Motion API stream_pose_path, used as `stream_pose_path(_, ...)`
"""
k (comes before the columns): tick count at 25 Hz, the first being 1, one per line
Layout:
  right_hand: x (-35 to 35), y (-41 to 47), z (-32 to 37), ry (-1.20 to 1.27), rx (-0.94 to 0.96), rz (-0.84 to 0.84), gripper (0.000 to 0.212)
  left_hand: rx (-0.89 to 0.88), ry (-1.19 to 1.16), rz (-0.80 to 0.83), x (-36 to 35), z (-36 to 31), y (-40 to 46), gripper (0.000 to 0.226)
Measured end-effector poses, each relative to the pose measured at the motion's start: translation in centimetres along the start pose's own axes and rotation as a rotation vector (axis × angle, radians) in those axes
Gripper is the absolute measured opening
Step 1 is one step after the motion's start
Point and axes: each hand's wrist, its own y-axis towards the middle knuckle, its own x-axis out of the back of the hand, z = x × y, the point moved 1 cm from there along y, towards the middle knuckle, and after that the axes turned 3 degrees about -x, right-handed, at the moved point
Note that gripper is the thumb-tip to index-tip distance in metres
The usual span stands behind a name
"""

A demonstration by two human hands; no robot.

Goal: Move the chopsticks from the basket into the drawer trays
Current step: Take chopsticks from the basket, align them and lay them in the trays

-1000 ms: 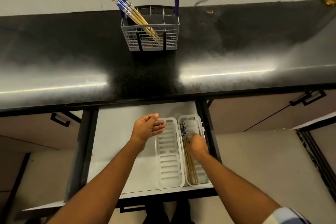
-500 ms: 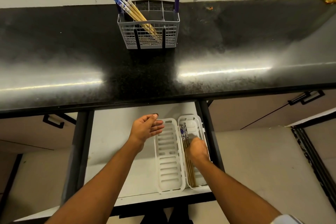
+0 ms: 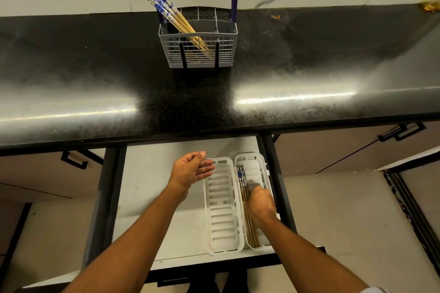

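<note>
A grey wire basket (image 3: 198,54) with a dark blue handle stands at the back of the black counter. Several blue-patterned bamboo chopsticks (image 3: 171,14) lean in its left compartment. Below, the open drawer (image 3: 154,185) holds two white slotted trays side by side. The left tray (image 3: 222,209) has nothing in it. Several chopsticks (image 3: 241,176) lie along the left side of the right tray (image 3: 254,169). My right hand (image 3: 260,204) rests on them with blurred fingers, so its grip is unclear. My left hand (image 3: 190,170) hovers open by the left tray's far left corner.
The glossy black counter (image 3: 95,66) overhangs the drawer's back. A marble wall rises behind the basket. Closed cabinet fronts with black handles (image 3: 73,159) flank the drawer on both sides. The drawer's white floor is bare left of the trays.
My right hand has slid a little toward me along the chopsticks in the right tray, which stay put. My left hand has barely moved.
</note>
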Motion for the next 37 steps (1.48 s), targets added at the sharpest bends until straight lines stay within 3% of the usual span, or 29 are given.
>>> stream_pose_path(8, 1.9, -0.6, 0.8, 0.087, 0.028, -0.051, 0.013, -0.025, 0.041, 0.049, -0.5, -1.4, -0.9, 0.024)
stream_pose_path(12, 8.2, -2.0, 4.7, 0.256, 0.244, -0.235, 0.029, -0.154, 0.108, 0.115, -1.6, -5.9, -1.8, 0.021)
stream_pose_path(17, 17.9, -4.9, 10.2, 0.349, 0.528, -0.480, 0.026, -0.303, 0.073, 0.085, -4.1, -14.5, -3.0, 0.015)
stream_pose_path(24, 26.5, -5.9, 17.0, 0.381, 0.617, -0.570, 0.022, -0.504, 0.113, -0.109, -4.2, -25.7, -2.6, 0.011)
stream_pose_path(30, 30.0, -4.5, 23.6, 0.366, 0.646, -0.645, 0.022, -0.444, 0.081, -0.300, -1.7, -31.9, 3.9, 0.012)
stream_pose_path(37, 28.8, -1.4, 29.3, 0.325, 0.639, -0.605, 0.020, -0.403, 0.422, -0.454, -1.3, -34.2, 12.1, 0.028)
